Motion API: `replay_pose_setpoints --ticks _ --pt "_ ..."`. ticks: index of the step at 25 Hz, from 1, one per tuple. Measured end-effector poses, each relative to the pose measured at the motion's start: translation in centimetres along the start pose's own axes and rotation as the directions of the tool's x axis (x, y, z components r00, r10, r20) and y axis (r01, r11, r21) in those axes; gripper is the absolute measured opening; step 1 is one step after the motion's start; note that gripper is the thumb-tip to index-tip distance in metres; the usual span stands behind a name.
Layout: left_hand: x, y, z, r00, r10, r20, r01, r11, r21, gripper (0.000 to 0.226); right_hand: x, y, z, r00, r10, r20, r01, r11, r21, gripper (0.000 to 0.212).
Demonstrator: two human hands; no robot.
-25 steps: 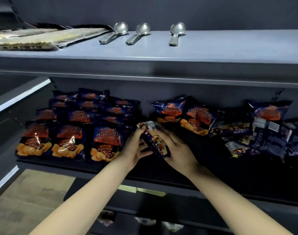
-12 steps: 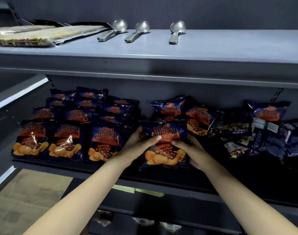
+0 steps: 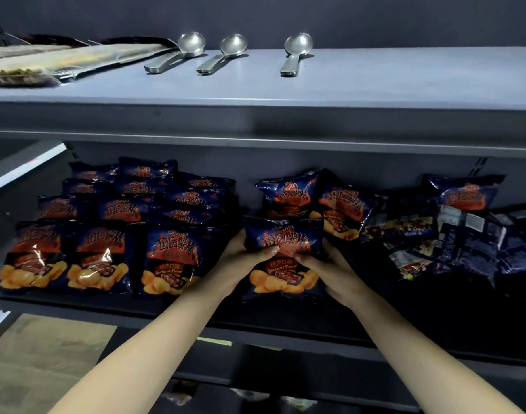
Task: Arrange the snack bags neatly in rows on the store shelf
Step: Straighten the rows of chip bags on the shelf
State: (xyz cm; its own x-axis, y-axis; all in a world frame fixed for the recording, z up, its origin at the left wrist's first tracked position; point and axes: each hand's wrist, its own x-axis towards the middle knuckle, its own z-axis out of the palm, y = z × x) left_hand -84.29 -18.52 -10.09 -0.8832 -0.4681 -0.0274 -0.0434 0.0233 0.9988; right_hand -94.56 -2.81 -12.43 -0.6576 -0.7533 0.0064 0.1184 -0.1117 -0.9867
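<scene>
Hands, head view: the left hand (image 3: pixel 241 258) and right hand (image 3: pixel 330 270) grasp 1 snack bag (image 3: pixel 284 234) by its 2 side edges. Each thumb is curled over the printed face and the fingers are hidden behind it.

The bag sits at the front of the lower shelf (image 3: pixel 285 321), just right of the sorted block, with the left hand between it and the nearest sorted bag. Its long axis runs front to back: top seam toward the rear wall, pictured chips toward the front edge, printed face up.

The sorted block (image 3: pixel 100 261) has 3 columns of like bags, overlapped like shingles and all pointing the same way. There are 3 bags in the front row and at least 3 further rows behind; the rearmost are too dark to count surely.

2 leaning bags (image 3: pixel 288 194) sit skewed directly behind the held one. In the loose heap (image 3: pixel 450 234) at right, bags are tumbled at mixed angles, several back-side up with pale labels; their number cannot be told.

The bags are glossy dark-blue film, pillow-shaped, with orange-red lettering and yellow chips.

The upper shelf (image 3: pixel 375 82), matte grey, carries 3 shiny metal spoons (image 3: pixel 224 53), bowls toward the wall, and flat clear-wrapped packets (image 3: pixel 76 59) at far left.
</scene>
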Motion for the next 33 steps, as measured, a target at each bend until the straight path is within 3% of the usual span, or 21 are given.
replay_pose_setpoints --ticks 2,7,11,16,18,20,25,29,33 --pt "0.4 0.3 0.4 0.999 0.006 -0.047 -0.004 0.999 0.039 0.045 0.4 0.1 -0.1 1.0 -0.021 0.012 0.021 1.0 -0.018 0.048" --pt "2.1 0.6 0.6 0.973 0.075 -0.219 -0.035 0.983 0.181 0.063 3.3 0.8 0.4 0.988 -0.064 -0.144 0.035 0.98 -0.197 0.054" --pt "2.2 -0.3 0.7 0.971 0.092 -0.22 -0.029 0.962 0.273 0.071 5.6 1.2 1.3 0.961 -0.09 -0.261 0.014 0.96 -0.279 0.058" --pt "2.1 -2.4 1.2 0.965 0.063 -0.254 0.031 0.936 0.352 0.069 6.7 1.6 0.9 0.944 -0.183 -0.274 0.038 0.887 -0.461 0.062" --pt "2.8 -2.2 1.6 0.961 0.099 -0.257 -0.005 0.939 0.343 0.065 7.6 1.3 0.4 0.939 -0.221 -0.263 0.06 0.86 -0.507 0.072" --pt "4.1 -1.7 1.9 0.958 0.114 -0.262 -0.026 0.948 0.317 0.064 8.5 0.7 -0.1 0.941 -0.219 -0.258 0.07 0.872 -0.485 0.069" --pt "6.9 -1.5 2.3 0.973 -0.045 -0.224 0.081 0.985 0.153 0.066 9.1 0.1 -0.6 0.953 -0.141 -0.268 0.017 0.908 -0.418 0.058" --pt "7.5 -1.2 1.8 0.99 -0.077 -0.117 0.094 0.985 0.144 0.071 8.8 -0.6 -0.6 0.959 -0.084 -0.271 -0.047 0.895 -0.444 0.056" --pt "7.4 -2.0 1.0 0.97 -0.046 -0.237 0.08 0.988 0.133 0.058 8.7 -0.7 0.1 0.972 -0.06 -0.229 -0.043 0.906 -0.422 0.049"
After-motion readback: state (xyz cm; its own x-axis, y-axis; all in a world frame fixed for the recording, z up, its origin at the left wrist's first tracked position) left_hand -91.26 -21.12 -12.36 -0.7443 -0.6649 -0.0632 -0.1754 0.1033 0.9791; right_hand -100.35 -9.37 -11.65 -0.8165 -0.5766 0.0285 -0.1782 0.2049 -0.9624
